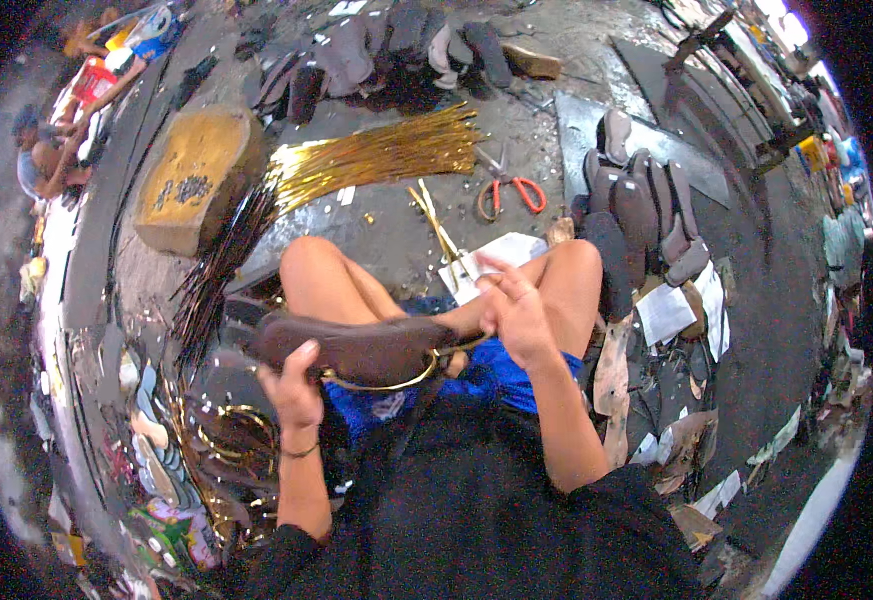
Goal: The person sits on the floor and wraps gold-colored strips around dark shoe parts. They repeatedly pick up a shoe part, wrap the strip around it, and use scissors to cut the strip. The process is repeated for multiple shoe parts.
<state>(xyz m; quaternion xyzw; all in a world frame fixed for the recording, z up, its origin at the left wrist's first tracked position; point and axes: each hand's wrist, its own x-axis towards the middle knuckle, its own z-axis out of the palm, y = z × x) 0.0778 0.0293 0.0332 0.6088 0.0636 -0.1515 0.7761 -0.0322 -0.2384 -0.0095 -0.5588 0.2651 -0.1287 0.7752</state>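
- Dark brown sole (367,347) with gold strip (387,386), above the lap.
- Left hand (295,390): fingers grasping it near its left end.
- Right hand (519,315): blurred, near the right end; cannot tell the fingers' grip.
- Blue shorts (507,375): unreadable white mark (389,405).

Brown sole (367,350): smooth, leather-like, soft sheen. Edge strip (387,387): glossy, gold, metallic-looking. Bundled strips (387,150): same glossy gold finish. Scissors (503,182): metal blades (500,165), smooth red plastic-looking handles (532,196). Block (195,140): rough, worn; material unclear. Loose sheet (666,315): matt white paper. Shorts (505,378): blue cloth. Shirt (517,510): matt black cloth.
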